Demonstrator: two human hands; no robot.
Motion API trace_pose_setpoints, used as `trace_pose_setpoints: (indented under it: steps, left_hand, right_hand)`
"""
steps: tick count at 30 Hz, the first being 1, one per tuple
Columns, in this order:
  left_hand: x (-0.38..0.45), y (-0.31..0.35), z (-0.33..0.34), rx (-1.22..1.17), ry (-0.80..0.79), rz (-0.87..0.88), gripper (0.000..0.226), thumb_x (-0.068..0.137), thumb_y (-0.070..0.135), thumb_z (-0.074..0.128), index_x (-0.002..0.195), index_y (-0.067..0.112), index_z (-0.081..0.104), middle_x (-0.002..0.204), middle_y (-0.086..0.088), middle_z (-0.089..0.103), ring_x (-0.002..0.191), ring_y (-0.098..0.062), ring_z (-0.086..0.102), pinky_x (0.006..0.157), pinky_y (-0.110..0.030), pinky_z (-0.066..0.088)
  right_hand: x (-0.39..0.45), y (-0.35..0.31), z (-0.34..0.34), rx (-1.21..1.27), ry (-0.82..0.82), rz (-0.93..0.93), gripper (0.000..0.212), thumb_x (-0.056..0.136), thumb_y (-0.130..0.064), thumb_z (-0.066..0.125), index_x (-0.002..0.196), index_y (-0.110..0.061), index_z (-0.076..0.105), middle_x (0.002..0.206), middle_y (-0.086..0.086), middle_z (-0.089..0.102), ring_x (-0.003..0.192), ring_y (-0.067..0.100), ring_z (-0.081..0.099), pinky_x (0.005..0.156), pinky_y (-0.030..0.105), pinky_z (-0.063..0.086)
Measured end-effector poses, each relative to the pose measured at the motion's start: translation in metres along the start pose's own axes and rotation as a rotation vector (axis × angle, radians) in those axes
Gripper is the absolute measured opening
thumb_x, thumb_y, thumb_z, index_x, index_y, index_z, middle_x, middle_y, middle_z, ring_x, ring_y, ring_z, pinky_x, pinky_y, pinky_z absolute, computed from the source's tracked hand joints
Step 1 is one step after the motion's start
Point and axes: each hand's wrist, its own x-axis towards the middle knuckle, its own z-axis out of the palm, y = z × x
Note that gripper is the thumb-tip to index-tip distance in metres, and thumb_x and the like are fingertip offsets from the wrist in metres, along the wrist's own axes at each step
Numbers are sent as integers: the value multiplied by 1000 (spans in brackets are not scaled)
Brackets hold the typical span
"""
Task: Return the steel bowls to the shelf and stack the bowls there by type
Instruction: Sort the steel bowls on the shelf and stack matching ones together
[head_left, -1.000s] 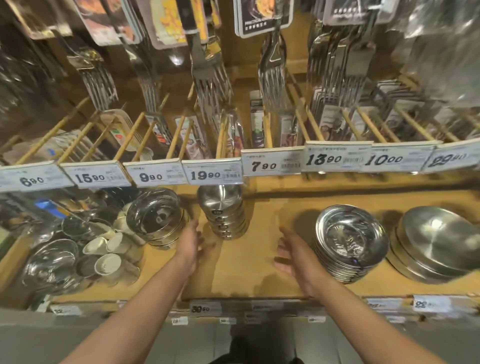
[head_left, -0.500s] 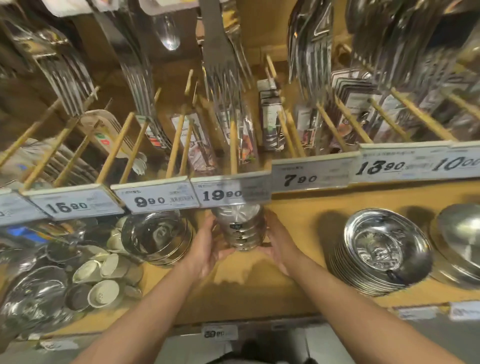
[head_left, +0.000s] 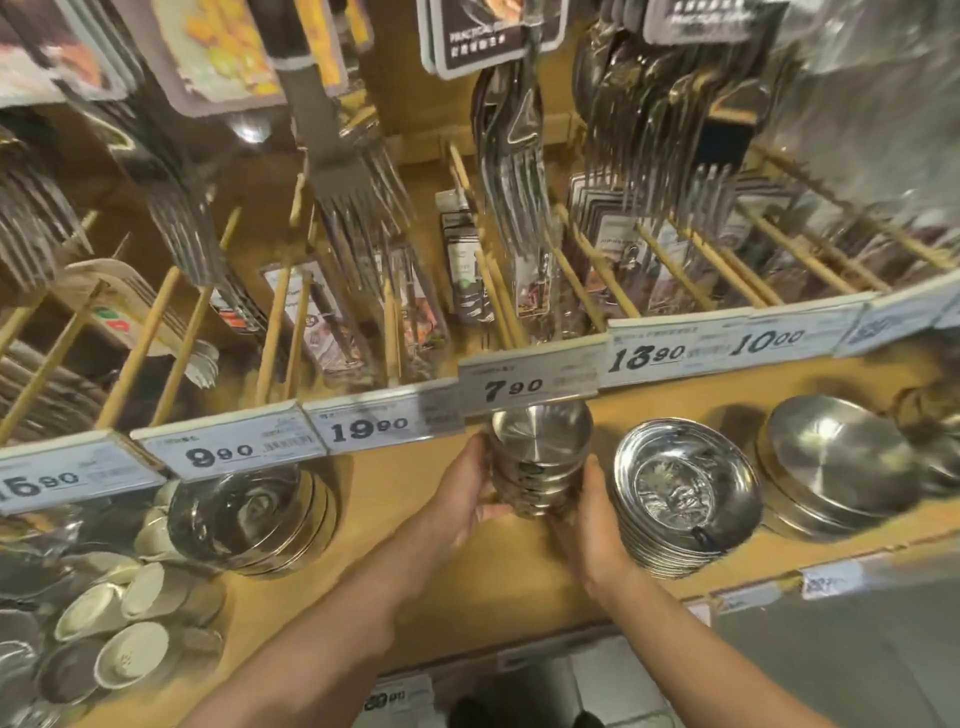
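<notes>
Gripping upright bowl stack (head_left: 540, 457), mouths up

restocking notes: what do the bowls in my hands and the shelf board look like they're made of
Held bowl stack: apparently brushed stainless steel, grey metallic sheen with faint circular lines inside the top bowl. Shelf board: looks like light wood or wood-look laminate, matte yellow-tan; grain too blurred to tell.

Probably a shop: price tags (head_left: 530, 387).
</notes>
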Motion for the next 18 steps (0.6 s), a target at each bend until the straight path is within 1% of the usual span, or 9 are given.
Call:
trace_pose_setpoints:
  steps: [2, 4, 6, 10, 13, 14, 16, 17, 18]
  left_hand:
    - [4, 1, 2, 16, -1, -3, 32, 106, 49, 32, 113, 36, 61, 135, -3, 59, 120, -22, 62, 91, -48, 59]
    - [7, 0, 0, 26, -2, -8, 35, 105, 50, 33, 119, 34, 60, 136, -4, 60, 119, -23, 63, 99, -54, 55]
    - [9, -1, -2, 40, -6, -2, 39, 105, 52, 32, 126, 32, 59, 137, -3, 60, 120, -23, 63, 102, -56, 52]
    - [9, -4, -3, 43, -11, 6, 41, 105, 52, 33, 130, 32, 58, 136, -3, 62, 120, -23, 63, 101, -53, 53]
    - [10, -7, -7, 40, -1, 3, 43, 105, 50, 33, 134, 30, 58, 137, -2, 64, 119, -21, 63, 93, -44, 56]
    - [9, -9, -8, 39, 7, 1, 44, 105, 50, 34, 137, 30, 57, 139, -3, 62, 120, -21, 62, 92, -44, 56]
    - [8, -16, -13, 34, 49, -13, 48, 103, 48, 39, 144, 26, 52, 144, -8, 56, 125, -26, 57, 95, -45, 54]
    - [7, -21, -17, 31, 75, -25, 51, 100, 46, 43, 145, 24, 51, 142, -11, 55, 124, -27, 56, 94, -45, 54]
    - [5, -28, -19, 28, 91, -37, 49, 99, 42, 46, 144, 23, 53, 132, -12, 56, 117, -26, 55, 91, -43, 53]
  right_hand:
    - [-3, 1, 2, 13, 36, -13, 60, 109, -46, 17, 138, -13, 58, 136, 10, 65, 131, 23, 56, 117, 50, 36]
    - [-5, 1, 2, 11, 43, -15, 59, 109, -46, 17, 136, -14, 59, 135, 8, 66, 130, 21, 56, 118, 48, 35]
    - [-4, 2, 1, 11, 43, -15, 58, 109, -45, 17, 134, -17, 61, 134, 7, 66, 129, 20, 57, 119, 47, 35]
    - [-2, 4, 0, 13, 56, -18, 55, 109, -45, 18, 131, -20, 62, 133, 5, 67, 129, 19, 57, 119, 46, 34]
    - [-3, 5, 2, 1, 68, 7, 51, 108, -49, 21, 124, -29, 66, 130, -5, 69, 127, 12, 58, 119, 42, 34]
    - [-4, 7, 2, -1, 71, 23, 51, 108, -49, 22, 127, -29, 64, 131, -5, 68, 127, 11, 57, 120, 41, 32]
    - [-7, 12, -2, -9, 93, 54, 52, 107, -49, 25, 141, -23, 55, 142, -1, 60, 133, 14, 52, 122, 42, 28]
    - [-11, 16, -5, -26, 107, 64, 53, 107, -49, 27, 147, -22, 49, 147, -1, 55, 136, 15, 49, 123, 42, 27]
    - [-18, 18, -9, -63, 115, 69, 54, 107, -50, 29, 151, -23, 44, 150, -2, 51, 138, 14, 47, 122, 43, 28]
